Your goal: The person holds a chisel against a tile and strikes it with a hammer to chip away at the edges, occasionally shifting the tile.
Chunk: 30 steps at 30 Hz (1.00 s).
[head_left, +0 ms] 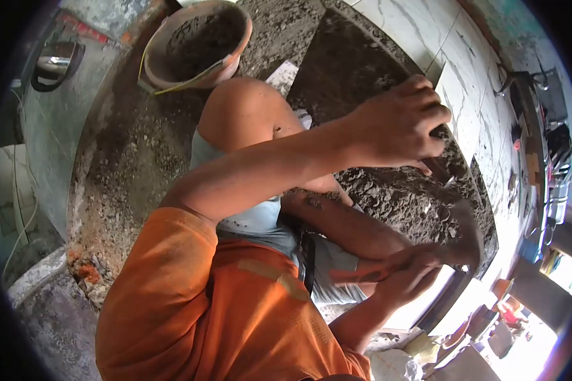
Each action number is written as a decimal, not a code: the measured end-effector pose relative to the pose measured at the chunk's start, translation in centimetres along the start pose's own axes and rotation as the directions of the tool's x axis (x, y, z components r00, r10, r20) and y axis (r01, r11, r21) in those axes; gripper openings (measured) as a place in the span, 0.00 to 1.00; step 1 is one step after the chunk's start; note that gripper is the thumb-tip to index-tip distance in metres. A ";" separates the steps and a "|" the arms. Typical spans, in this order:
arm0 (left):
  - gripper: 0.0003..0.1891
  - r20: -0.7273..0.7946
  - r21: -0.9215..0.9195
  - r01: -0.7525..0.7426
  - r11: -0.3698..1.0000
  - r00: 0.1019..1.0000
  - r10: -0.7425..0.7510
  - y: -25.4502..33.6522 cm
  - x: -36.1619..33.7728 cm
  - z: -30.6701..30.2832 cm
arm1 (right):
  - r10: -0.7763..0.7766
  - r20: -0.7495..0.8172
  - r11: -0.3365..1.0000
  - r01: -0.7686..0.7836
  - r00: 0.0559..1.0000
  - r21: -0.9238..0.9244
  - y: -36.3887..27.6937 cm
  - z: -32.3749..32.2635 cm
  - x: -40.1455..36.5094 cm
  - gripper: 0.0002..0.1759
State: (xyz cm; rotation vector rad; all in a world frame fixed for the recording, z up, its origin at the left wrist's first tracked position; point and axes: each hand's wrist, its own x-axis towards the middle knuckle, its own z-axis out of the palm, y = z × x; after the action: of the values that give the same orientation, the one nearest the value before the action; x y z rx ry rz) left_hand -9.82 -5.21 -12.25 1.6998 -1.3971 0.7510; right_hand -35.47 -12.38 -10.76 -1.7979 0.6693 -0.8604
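Glossy tiles (459,71), rough crumbly soil (388,202)

Rough, gritty floor (124,155), left to centre of frame. On it: bucket (243,37), upper left; pale flat piece (283,75), upper centre; loose dark rubble (394,198), right of centre.

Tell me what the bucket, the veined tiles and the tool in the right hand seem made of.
Bucket: probably dull plastic; dusty, faded-orange wall and rounded rim. Veined tiles: likely glazed ceramic, pale with slight sheen. Tool: brown handle, possibly wood; head too blurred to tell.
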 end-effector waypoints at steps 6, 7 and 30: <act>0.09 0.213 -0.096 0.184 0.978 0.964 -0.161 1.2 2.0 -2.6 | -0.201 -0.261 0.961 0.139 0.944 -0.237 -3.8 2.7 8.1 0.26; 0.14 0.289 -0.174 0.196 0.965 0.947 -0.141 0.5 2.4 -3.2 | -0.193 -0.242 0.980 0.175 0.951 -0.093 -3.1 2.5 9.1 0.25; 0.22 -0.456 -0.471 -0.052 0.881 0.869 -0.193 -1.9 0.5 -3.1 | -0.317 -0.156 0.893 0.239 0.936 -0.380 0.1 5.1 11.6 0.19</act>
State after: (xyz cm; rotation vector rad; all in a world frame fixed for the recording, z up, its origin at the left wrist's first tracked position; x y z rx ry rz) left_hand -7.71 -2.71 -10.64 1.0714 -1.0354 0.6710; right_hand -24.50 -18.54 -9.20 -2.1856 0.7515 -1.2016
